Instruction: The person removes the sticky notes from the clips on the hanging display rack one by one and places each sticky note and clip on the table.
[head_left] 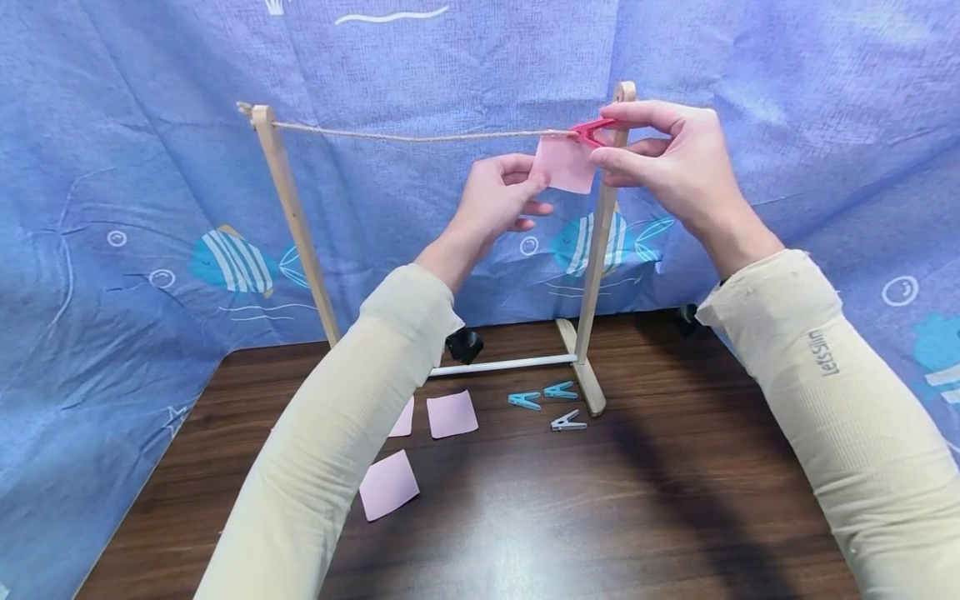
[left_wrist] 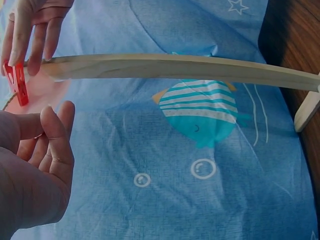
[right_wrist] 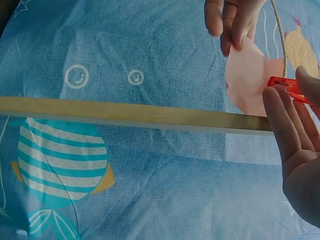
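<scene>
A pink square of paper point(head_left: 564, 163) hangs at the right end of a thin rope point(head_left: 405, 136) strung between two wooden posts. My left hand point(head_left: 498, 200) pinches the paper's left edge between thumb and fingers. With thumb and fingertips, my right hand point(head_left: 675, 158) grips a red clothespin point(head_left: 592, 132), whose tip lies at the rope and the paper's top right corner. In the right wrist view the red clothespin point(right_wrist: 285, 84) sits beside the rope, partly covered by fingers. The left wrist view shows the paper point(left_wrist: 45, 90) behind the clothespin.
The right post point(head_left: 596, 250) stands close below my right hand; the left post point(head_left: 296, 217) is farther off. On the brown table point(head_left: 525, 517) lie several pink paper squares point(head_left: 452, 414), two blue clothespins point(head_left: 524, 401) and a grey one point(head_left: 568, 422). A white bar point(head_left: 510, 364) joins the stand's base.
</scene>
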